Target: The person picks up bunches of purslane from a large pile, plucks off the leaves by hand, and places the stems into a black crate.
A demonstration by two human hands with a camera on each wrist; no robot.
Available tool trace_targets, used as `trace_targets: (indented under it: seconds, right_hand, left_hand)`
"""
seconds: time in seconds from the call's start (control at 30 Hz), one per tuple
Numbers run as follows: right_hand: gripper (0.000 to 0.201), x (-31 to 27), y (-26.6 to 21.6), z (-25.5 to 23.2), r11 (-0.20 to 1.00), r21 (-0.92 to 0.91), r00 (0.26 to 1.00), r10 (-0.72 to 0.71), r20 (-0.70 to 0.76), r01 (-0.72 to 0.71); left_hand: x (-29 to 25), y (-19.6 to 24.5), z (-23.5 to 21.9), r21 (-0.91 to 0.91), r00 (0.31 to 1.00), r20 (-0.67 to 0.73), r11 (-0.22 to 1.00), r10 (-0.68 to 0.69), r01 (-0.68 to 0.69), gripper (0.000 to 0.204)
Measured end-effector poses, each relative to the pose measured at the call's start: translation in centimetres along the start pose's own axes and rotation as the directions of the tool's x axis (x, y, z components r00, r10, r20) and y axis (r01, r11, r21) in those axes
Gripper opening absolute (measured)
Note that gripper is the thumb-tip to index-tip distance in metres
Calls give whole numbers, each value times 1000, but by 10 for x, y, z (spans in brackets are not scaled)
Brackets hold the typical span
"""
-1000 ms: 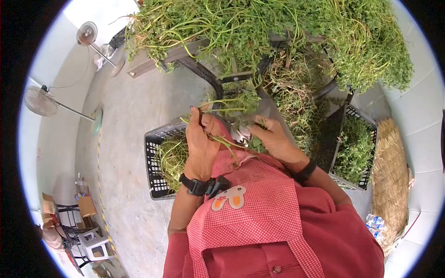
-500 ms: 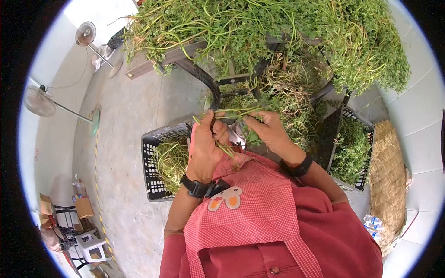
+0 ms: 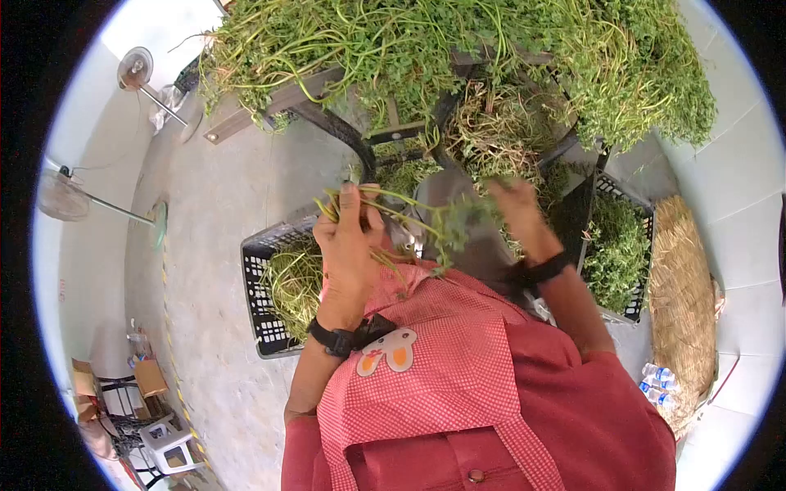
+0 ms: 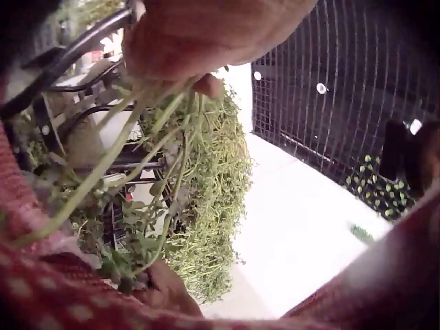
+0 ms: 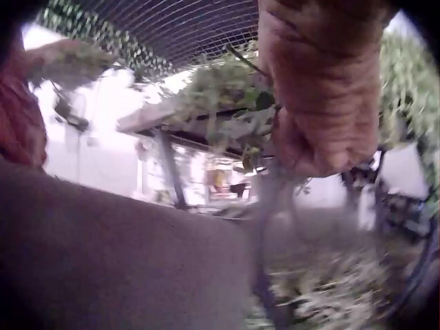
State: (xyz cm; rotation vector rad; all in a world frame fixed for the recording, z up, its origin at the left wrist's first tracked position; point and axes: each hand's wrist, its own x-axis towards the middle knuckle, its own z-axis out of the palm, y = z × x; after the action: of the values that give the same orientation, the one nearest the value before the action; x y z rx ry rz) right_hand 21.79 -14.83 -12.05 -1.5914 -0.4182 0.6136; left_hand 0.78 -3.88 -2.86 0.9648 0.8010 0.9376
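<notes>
My left hand (image 3: 348,254) grips several green stems (image 3: 401,196) between thumb and fingers, and their leafy ends (image 3: 450,233) reach right over the lap. In the left wrist view the stems (image 4: 113,148) hang below the curled fingers of the left hand (image 4: 206,38). My right hand (image 3: 524,219), blurred, is to the right of that bunch and apart from the left hand. In the right wrist view the fingers of the right hand (image 5: 323,89) are curled, with a small leafy sprig (image 5: 265,100) at them; their exact grip is partly hidden.
Greens (image 3: 393,49) lie heaped on a table (image 3: 282,100) in front. A black crate (image 3: 255,303) of stems stands left, another crate (image 3: 639,307) with greens right. Dry plants (image 3: 499,131) lie under the table. A straw bundle (image 3: 684,286), two fans (image 3: 135,69) and a white stool (image 3: 170,446) are farther off.
My right hand has moved right, away from the left hand and the stems. My left hand has shifted slightly left with its stems, whose leafy ends now droop to the right.
</notes>
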Motion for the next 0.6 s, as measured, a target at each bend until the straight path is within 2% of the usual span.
trace_targets:
  seconds: [0.03, 0.07, 0.1, 0.13, 0.23, 0.3, 0.37, 0.4, 0.43, 0.47, 0.5, 0.53, 0.57, 0.6]
  right_hand:
    - [26, 10, 8, -30, 998, 55, 999, 6, -43, -4]
    - [25, 30, 23, -75, 994, 108, 996, 10, -84, -1]
    - [27, 60, 54, -131, 953, -295, 964, -140, -227, 69]
    - [29, 58, 45, -170, 932, -362, 925, -132, -357, -7]
    - [37, 64, 42, -276, 995, -89, 895, -8, -446, -35]
    - [34, 64, 57, -342, 900, -413, 878, -79, -473, -142]
    - [34, 73, 79, -390, 808, -555, 871, -115, -478, -197]
    - [36, 72, 73, -392, 703, -662, 881, -109, -461, -260]
    - [40, 68, 57, -371, 557, -774, 904, -92, -417, -301]
    - [43, 63, 38, -341, 499, -823, 935, -67, -349, -272]
    - [48, 62, 19, -308, 584, -787, 967, -14, -255, -199]
    - [41, 61, 23, -273, 828, -561, 990, -80, -112, 4]
    - [34, 59, 27, -238, 963, -225, 989, -144, 34, 148]
    - [31, 42, -1, -185, 990, -56, 960, -113, 257, 132]
  left_hand:
    - [2, -1, -5, 3, 1000, 4, 1000, -5, 5, 29]
    - [5, -4, -9, -62, 997, 33, 995, -73, 75, 28]
    - [7, -7, -13, -127, 988, 66, 981, -140, 148, 28]
    - [8, -8, -15, -130, 987, 66, 980, -146, 153, 28]
    - [14, -9, -18, -176, 981, 21, 965, -192, 192, 29]
    - [17, -10, -20, -214, 973, 70, 949, -221, 231, 29]
    - [17, -10, -21, -232, 969, 94, 942, -227, 243, 29]
    - [18, -11, -21, -251, 966, 117, 934, -232, 255, 29]
    - [19, -12, -21, -249, 966, 116, 934, -233, 255, 29]
    - [20, -15, -23, -255, 964, 126, 931, -235, 261, 29]
    - [19, -17, -23, -259, 961, 138, 928, -238, 267, 29]
    - [19, -16, -21, -253, 960, 141, 929, -242, 271, 29]
    - [19, -15, -19, -263, 959, 144, 925, -243, 273, 29]
    - [18, -14, -18, -273, 959, 145, 922, -242, 274, 29]
